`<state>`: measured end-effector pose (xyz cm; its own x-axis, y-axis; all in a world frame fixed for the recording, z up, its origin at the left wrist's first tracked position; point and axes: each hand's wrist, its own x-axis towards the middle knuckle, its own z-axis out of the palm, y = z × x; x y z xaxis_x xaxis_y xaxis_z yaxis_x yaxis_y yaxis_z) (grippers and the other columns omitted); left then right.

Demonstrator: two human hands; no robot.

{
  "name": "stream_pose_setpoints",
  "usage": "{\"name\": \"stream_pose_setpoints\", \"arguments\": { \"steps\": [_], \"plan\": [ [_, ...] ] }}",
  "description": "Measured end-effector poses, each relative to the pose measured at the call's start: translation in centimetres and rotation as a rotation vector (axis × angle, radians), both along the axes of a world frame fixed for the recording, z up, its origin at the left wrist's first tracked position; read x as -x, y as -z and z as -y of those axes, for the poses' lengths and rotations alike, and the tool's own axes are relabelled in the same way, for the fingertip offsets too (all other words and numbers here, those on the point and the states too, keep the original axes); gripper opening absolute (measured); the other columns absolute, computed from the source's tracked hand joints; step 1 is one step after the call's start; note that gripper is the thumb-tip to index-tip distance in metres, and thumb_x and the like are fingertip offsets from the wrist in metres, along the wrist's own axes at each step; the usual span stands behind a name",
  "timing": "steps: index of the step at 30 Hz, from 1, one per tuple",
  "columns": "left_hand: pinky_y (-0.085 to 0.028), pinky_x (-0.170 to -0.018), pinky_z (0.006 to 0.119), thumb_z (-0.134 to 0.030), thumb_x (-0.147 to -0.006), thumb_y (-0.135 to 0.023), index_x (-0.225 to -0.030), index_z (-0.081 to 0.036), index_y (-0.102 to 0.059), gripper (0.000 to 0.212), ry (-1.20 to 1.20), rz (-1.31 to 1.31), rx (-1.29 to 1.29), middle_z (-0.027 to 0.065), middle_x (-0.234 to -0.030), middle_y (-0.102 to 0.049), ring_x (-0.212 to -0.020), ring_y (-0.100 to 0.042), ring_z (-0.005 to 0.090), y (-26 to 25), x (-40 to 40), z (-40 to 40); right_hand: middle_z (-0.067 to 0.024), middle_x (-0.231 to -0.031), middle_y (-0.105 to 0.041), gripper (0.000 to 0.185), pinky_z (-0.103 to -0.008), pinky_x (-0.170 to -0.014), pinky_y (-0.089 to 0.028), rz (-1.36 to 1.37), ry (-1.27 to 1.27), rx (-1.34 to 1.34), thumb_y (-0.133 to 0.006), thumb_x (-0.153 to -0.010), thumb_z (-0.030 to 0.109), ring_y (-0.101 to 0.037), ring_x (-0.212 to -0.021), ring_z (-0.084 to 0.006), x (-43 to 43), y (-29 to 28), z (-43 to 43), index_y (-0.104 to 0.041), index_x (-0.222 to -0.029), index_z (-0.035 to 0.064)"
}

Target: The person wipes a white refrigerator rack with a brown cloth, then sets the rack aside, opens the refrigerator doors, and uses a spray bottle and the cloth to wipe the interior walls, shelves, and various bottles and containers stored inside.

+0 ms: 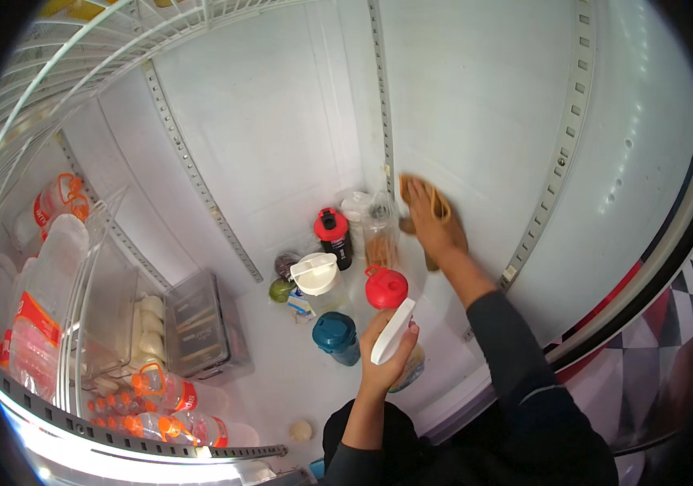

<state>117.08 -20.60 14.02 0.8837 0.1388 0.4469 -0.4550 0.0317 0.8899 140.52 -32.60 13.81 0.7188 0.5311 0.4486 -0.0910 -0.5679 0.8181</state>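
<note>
My right hand (428, 225) presses an orange-brown cloth (442, 203) flat against the white inner wall of a refrigerator; the hand and cloth look slightly blurred. In my left hand (386, 358) is a white plastic handle (392, 331), held upright; what it belongs to is hidden. Just beyond that hand stands a container with a red lid (386, 287). A blue lidded cup (337, 338) is to its left, and a jar (410, 367) is partly hidden behind the hand. A clear pitcher with a white lid (316, 274) stands farther in.
Near the back corner are a black shaker bottle with a red lid (335, 240), a bagged clear container (380, 240) and a green fruit (281, 290). Lidded plastic boxes (198, 328), orange-capped bottles (179, 395) and a wire shelf (73, 54) are at left. A round item (300, 431) lies near the front.
</note>
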Motion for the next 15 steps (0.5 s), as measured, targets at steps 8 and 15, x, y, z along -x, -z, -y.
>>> {"name": "stream_pose_setpoints", "arguments": {
  "steps": [8,15],
  "plan": [
    [-0.043,-0.069,0.023,-0.005,-0.077,-0.062,-0.095,0.002,-0.058,0.02,0.027,-0.005,0.009,0.0048,-0.084,-0.059,-0.077,-0.057,0.0118,0.2,-0.4,0.7,-0.0155,-0.144,-0.021,0.049,-0.0477,-0.108,-0.01,-0.425,-0.138,-0.278,-0.046,-0.08,0.022,-0.016,-0.133,-0.0327,2.0,12.4,6.3,-0.047,-0.123,-0.002],
    [-0.043,-0.07,0.024,-0.006,-0.077,-0.062,-0.097,0.003,-0.058,0.022,0.014,-0.004,0.019,0.0052,-0.084,-0.06,-0.078,-0.057,0.0122,0.1,0.1,0.6,-0.0124,-0.143,-0.024,0.032,-0.0483,-0.108,-0.013,0.172,-0.233,-0.559,-0.049,-0.077,0.014,-0.016,-0.134,-0.0285,5.4,-13.3,3.1,-0.055,-0.106,0.0026]
  ]
}}
